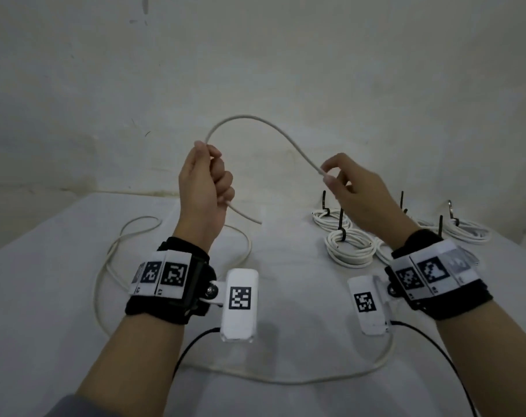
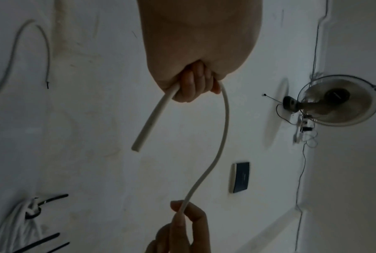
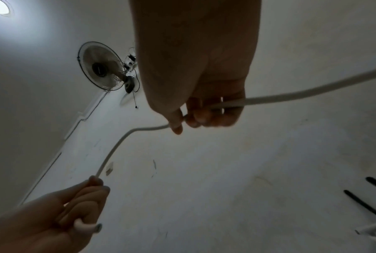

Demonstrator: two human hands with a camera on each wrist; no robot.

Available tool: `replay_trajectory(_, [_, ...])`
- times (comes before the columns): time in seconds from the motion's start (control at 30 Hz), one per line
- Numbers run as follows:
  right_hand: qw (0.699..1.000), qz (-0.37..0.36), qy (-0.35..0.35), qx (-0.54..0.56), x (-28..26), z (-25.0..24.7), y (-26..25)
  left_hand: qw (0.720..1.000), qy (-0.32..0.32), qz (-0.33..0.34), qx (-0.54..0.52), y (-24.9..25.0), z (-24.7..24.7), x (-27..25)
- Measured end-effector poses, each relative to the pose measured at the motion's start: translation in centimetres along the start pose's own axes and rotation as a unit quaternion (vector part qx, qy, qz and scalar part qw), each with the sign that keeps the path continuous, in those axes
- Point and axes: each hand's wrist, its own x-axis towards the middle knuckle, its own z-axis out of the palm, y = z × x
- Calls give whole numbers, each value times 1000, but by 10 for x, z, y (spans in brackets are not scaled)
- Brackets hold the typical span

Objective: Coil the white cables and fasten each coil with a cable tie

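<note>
A loose white cable (image 1: pixel 257 120) arches in the air between my two hands. My left hand (image 1: pixel 206 179) grips it in a fist near its free end (image 1: pixel 246 216), which sticks out below the fist; the left wrist view shows that cable (image 2: pixel 224 119) and the stub (image 2: pixel 154 116). My right hand (image 1: pixel 343 179) pinches the cable (image 3: pixel 290 95) further along between thumb and fingers. The rest of the cable (image 1: pixel 300 380) trails down over the white table (image 1: pixel 300 296) and loops at the left (image 1: pixel 111 254). Several finished coils (image 1: pixel 350 248) with black cable ties (image 1: pixel 341 221) lie at the right.
A pale wall (image 1: pixel 285 70) rises just behind the table's far edge. More tied coils (image 1: pixel 466 231) lie at the far right. Black leads (image 1: pixel 189 350) run from my wrist cameras over the near table. A wall fan (image 3: pixel 102 66) hangs overhead.
</note>
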Motion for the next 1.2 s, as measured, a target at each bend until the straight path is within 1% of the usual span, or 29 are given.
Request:
replay_trajectory(0.03, [1000,-20,5,3,0,5,-2,1000,-2,-12,-21,-1,-3,3])
replay_trajectory(0.07, [999,-27,28,12,0,9,-3,999,-9,-32,-39,-3,-7,6])
replay_trajectory(0.1, [997,-24,65,25,3,11,-2,997,-23,-62,-48,-4,-12,9])
replay_trajectory(0.17, [987,14,148,65,11,12,4,988,-64,-139,-13,-3,-22,13])
replay_trajectory(0.23, [970,60,213,106,17,12,12,972,-108,-200,65,0,-34,16])
replay_trajectory(0.3, [955,93,247,134,17,12,21,960,-125,-227,106,5,-44,18])
replay_trajectory(0.33, [953,103,247,140,16,14,27,962,-117,-228,97,7,-49,20])
replay_trajectory(0.37, [956,106,236,137,14,16,32,967,-103,-222,75,9,-53,22])
replay_trajectory(0.4, [965,101,210,118,13,20,37,973,-84,-209,47,10,-56,24])
replay_trajectory(0.47, [991,75,113,23,10,27,45,984,-52,-168,-6,12,-58,28])
replay_trajectory(0.53, [998,46,4,-52,8,33,45,991,-37,-121,-44,11,-54,31])
replay_trajectory(0.6, [992,22,-103,-67,6,38,36,996,-24,-78,-47,6,-48,33])
replay_trajectory(0.67, [978,-15,-189,-81,5,42,21,998,-13,-53,-35,-3,-42,34])
replay_trajectory(0.73, [963,-55,-247,-97,2,46,1,999,-10,-48,-20,-13,-36,32])
replay_trajectory(0.8, [948,-92,-283,-112,-2,50,-18,998,-19,-57,1,-21,-30,29])
replay_trajectory(0.9, [938,-138,-302,-94,-8,49,-41,994,-49,-75,63,-29,-18,22])
replay_trajectory(0.97, [943,-160,-284,-72,-9,42,-50,986,-83,-90,115,-33,-9,15])
replay_trajectory(1.07, [962,-172,-209,-49,-5,26,-52,965,-154,-116,178,-36,2,3])
replay_trajectory(1.2, [990,-125,-65,-15,-1,11,-37,939,-219,-123,236,-34,9,-9])
